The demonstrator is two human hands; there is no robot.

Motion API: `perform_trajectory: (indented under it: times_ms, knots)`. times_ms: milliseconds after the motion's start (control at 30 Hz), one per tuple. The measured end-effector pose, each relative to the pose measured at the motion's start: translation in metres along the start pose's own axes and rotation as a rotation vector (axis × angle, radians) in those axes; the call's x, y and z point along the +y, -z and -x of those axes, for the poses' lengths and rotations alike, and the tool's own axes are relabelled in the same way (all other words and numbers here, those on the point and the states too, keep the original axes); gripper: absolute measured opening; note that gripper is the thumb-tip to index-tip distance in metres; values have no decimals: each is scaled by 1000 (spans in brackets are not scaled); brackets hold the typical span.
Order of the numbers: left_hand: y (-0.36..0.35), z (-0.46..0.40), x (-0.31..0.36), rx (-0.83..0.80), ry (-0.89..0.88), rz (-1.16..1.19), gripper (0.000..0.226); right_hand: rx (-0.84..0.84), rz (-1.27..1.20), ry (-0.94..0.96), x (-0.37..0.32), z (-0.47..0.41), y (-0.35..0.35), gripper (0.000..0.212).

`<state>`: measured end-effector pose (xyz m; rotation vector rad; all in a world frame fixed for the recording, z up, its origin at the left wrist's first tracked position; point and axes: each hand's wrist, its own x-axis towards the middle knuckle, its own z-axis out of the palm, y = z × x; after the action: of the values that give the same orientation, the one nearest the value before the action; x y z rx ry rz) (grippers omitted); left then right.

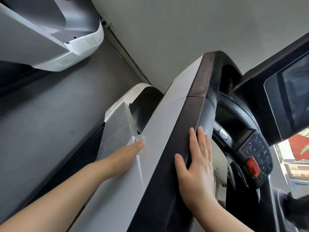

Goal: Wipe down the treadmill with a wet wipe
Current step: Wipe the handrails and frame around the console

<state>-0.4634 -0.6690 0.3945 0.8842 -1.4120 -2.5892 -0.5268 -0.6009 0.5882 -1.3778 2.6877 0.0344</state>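
The treadmill's silver upright (167,124) with its dark top strip (189,131) runs diagonally through the middle. My left hand (128,153) reaches to the upright's left edge, and its fingers are hidden behind the silver panel. A small crumpled bit of the wet wipe (140,138) shows just past the one visible fingertip, against the edge. My right hand (197,164) lies flat on the dark strip with straight fingers and holds nothing.
The black console (257,151) with a keypad and a red stop key (253,166) sits right of my right hand, and a dark screen (291,101) is above it. A second treadmill's white base (80,46) stands at the upper left on grey floor (50,114).
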Motion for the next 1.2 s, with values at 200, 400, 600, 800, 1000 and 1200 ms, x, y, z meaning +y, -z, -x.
perform_trajectory:
  times_ms: [200, 400, 600, 800, 1000, 1200]
  knots:
    - [1, -26, 21, 49, 73, 24, 96, -3, -10, -2, 0, -1, 0, 66]
    - [2, -46, 25, 206, -62, 6, 48, -1, -20, -5, 1, 0, 1, 66]
    - [-8, -31, 37, 227, -12, -165, 47, 8, -25, -2, 1, -1, 0, 72]
    - [-8, -7, 29, 193, 16, -73, 54, 8, -31, -2, 2, -1, 0, 65]
    - [-33, 59, 32, 115, -205, 58, 51, 3, -9, 2, 3, -1, -1, 66]
    - [-43, 89, 43, -13, -363, 16, 56, 21, 2, 9, 5, -3, -2, 77]
